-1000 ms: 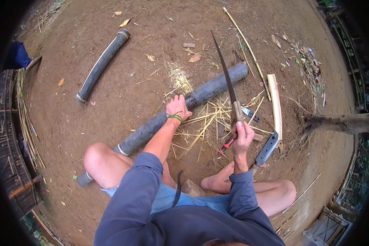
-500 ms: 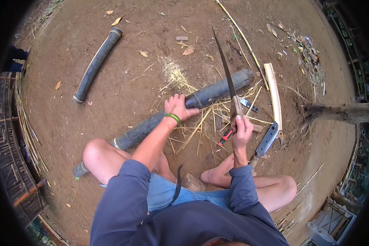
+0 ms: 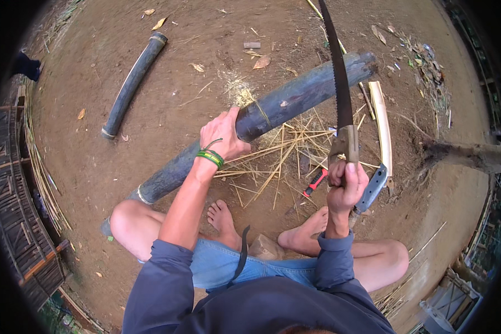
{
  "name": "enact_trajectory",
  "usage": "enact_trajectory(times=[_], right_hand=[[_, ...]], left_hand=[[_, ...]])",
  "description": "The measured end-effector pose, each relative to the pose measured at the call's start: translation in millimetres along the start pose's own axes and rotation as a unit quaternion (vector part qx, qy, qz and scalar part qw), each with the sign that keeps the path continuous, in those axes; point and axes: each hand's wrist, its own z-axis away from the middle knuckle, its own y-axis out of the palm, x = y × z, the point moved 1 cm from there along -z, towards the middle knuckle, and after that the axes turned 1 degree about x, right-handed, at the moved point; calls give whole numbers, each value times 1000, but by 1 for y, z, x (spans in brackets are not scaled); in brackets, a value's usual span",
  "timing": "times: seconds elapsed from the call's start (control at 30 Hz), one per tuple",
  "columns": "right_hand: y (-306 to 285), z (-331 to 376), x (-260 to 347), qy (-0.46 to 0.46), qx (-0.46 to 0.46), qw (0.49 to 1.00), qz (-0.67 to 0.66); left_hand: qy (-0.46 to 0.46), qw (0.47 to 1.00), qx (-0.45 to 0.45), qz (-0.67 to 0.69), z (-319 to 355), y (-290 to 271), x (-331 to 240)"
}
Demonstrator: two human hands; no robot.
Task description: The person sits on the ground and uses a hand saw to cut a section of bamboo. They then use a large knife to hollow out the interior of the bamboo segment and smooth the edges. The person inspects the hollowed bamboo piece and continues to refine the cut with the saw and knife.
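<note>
A thick dark bamboo pole (image 3: pixel 178 168) slants from beside my left knee up to the far right. My left hand (image 3: pixel 224 133) is wrapped around its middle, just left of a pale ring scored round the bamboo. My right hand (image 3: pixel 348 186) grips a handsaw (image 3: pixel 340 83) by its wooden handle. The long toothed blade points away from me, upright in the view, and hides part of the pole's far end. Whether blade and bamboo touch I cannot tell. Below the pole lie thin bamboo strips (image 3: pixel 286 150) and a red-and-black utility knife (image 3: pixel 315 182).
A shorter bamboo piece (image 3: pixel 132 89) lies at the far left. Right of my right hand are a split bamboo length (image 3: pixel 382 128) and a dark machete-like blade (image 3: pixel 371 188). A tree trunk (image 3: pixel 467 156) stands further right. Sawdust (image 3: pixel 238 92) marks the dirt ahead.
My left hand has closed round the bamboo, and the pole's far end has risen toward me and to the right. The saw has shifted right, its blade now more upright in view.
</note>
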Motion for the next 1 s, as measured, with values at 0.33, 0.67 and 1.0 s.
enact_trajectory(times=[0.33,0.67,1.0], right_hand=[[5,-1,-22,92,41,984,147],[-13,10,-43,132,37,980,145],[0,7,-23,103,6,987,120]], left_hand=[[-15,995,-78,-66,-42,125,44],[8,998,-48,-44,-42,132,55],[4,1000,-11,-20,-11,50,30]])
